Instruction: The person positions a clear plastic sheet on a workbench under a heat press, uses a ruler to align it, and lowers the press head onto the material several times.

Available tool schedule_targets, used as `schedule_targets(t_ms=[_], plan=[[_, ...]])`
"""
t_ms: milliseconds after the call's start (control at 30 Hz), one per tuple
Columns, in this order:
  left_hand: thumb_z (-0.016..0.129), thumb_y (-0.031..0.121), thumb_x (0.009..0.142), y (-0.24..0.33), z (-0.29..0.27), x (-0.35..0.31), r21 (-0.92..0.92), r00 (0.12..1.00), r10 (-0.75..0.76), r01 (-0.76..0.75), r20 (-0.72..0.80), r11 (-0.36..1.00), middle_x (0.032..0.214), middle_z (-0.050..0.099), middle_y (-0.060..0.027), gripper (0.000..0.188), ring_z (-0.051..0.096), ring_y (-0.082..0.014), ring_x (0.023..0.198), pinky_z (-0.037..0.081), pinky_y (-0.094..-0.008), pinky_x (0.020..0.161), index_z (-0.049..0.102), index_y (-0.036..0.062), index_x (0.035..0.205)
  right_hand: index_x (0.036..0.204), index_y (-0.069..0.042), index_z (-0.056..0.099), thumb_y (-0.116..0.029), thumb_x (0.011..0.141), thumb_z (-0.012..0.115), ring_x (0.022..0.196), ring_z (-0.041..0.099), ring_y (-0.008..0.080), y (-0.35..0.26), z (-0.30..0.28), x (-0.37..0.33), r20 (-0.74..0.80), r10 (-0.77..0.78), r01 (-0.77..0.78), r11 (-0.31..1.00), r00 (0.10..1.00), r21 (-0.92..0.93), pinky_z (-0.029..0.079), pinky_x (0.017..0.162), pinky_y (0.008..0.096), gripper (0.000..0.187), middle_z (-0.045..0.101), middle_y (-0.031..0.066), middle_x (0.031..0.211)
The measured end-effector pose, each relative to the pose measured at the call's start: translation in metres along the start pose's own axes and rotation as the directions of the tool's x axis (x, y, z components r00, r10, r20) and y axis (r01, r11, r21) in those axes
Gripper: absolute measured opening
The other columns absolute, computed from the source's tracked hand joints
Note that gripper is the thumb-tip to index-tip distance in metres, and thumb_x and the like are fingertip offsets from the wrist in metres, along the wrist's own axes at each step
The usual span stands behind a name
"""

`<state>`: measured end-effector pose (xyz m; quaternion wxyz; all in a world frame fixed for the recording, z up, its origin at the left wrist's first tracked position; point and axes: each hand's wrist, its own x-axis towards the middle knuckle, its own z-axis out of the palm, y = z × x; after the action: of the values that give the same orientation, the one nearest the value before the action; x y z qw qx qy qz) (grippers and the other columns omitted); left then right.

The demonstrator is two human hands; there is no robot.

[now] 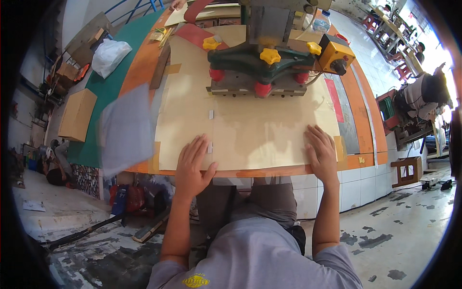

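Note:
My left hand (194,164) lies with its fingers stretched out on the near edge of a pale yellow sheet (260,137), beside a small white tab (210,147). Farther up the sheet is a second small white tab (211,114). At the sheet's near right corner rests my right hand (321,153), palm down, fingers extended, holding nothing. A green-armed press head (264,62) with yellow star knobs and red feet stands over the far part of the sheet. Left of the sheet, a translucent whitish sheet (126,130) is smeared by motion and overhangs the table's front edge.
The orange table (370,120) has tan tape on it. A yellow control box (335,54) hangs at the press's right. On the green surface at left are a cardboard box (77,115) and a white plastic bag (110,55). Another person's hand (178,5) shows at the far edge.

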<state>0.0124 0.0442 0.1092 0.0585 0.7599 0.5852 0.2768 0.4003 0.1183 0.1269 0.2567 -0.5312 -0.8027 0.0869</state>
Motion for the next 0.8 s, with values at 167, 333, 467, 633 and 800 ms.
schedule_targets(t_ms=[167, 333, 467, 633, 800], plan=[[0.053, 0.029, 0.099, -0.006, 0.021, -0.033, 0.163, 0.967, -0.017, 0.06, -0.256, 0.985, 0.147, 0.061, -0.0124, 0.047, 0.056, -0.0344, 0.137, 0.041, -0.0499, 0.112, 0.064, 0.0037, 0.136, 0.113, -0.002, 0.074, -0.013, 0.097, 0.063, 0.127, 0.063, 0.0289, 0.002, 0.006, -0.022, -0.264, 0.054, -0.038, 0.997, 0.963, 0.067, 0.044, 0.109, 0.0415, 0.022, 0.073, 0.0092, 0.125], [0.043, 0.029, 0.103, -0.016, 0.047, -0.034, 0.244, 0.89, 0.049, 0.071, -0.453, 0.967, 0.132, 0.072, -0.0057, 0.042, 0.064, -0.0273, 0.125, 0.044, -0.0435, 0.1, 0.073, 0.0077, 0.123, 0.097, 0.0, 0.075, -0.008, 0.097, 0.063, 0.105, 0.071, 0.0282, 0.001, 0.016, -0.022, -0.423, 0.098, -0.041, 0.989, 0.901, 0.142, 0.05, 0.095, 0.0388, 0.015, 0.077, 0.0116, 0.106], [0.042, 0.029, 0.104, -0.014, 0.05, -0.032, 0.269, 0.862, 0.037, 0.118, -0.506, 0.956, 0.124, 0.076, -0.0007, 0.041, 0.067, -0.0227, 0.119, 0.042, -0.0392, 0.096, 0.077, 0.0106, 0.113, 0.092, 0.001, 0.074, -0.006, 0.097, 0.062, 0.096, 0.072, 0.0284, 0.003, 0.018, -0.024, -0.455, 0.076, -0.022, 0.992, 0.887, 0.124, 0.051, 0.088, 0.0384, 0.015, 0.077, 0.0122, 0.099], [0.041, 0.03, 0.104, -0.011, 0.049, -0.031, 0.273, 0.863, 0.051, 0.102, -0.502, 0.956, 0.125, 0.076, -0.0001, 0.042, 0.067, -0.0221, 0.119, 0.041, -0.0385, 0.096, 0.077, 0.0109, 0.114, 0.09, 0.001, 0.073, -0.005, 0.096, 0.062, 0.094, 0.072, 0.0289, 0.005, 0.017, -0.024, -0.457, 0.083, -0.016, 0.989, 0.885, 0.147, 0.051, 0.086, 0.0384, 0.014, 0.077, 0.0123, 0.097], [0.041, 0.031, 0.105, -0.013, 0.049, -0.032, 0.273, 0.862, 0.048, 0.106, -0.505, 0.956, 0.126, 0.075, -0.0001, 0.041, 0.066, -0.0219, 0.119, 0.04, -0.0388, 0.096, 0.077, 0.011, 0.114, 0.09, 0.001, 0.073, -0.005, 0.095, 0.063, 0.094, 0.072, 0.0292, 0.005, 0.018, -0.023, -0.445, 0.091, -0.026, 0.988, 0.891, 0.15, 0.052, 0.086, 0.0389, 0.013, 0.077, 0.0123, 0.097]])
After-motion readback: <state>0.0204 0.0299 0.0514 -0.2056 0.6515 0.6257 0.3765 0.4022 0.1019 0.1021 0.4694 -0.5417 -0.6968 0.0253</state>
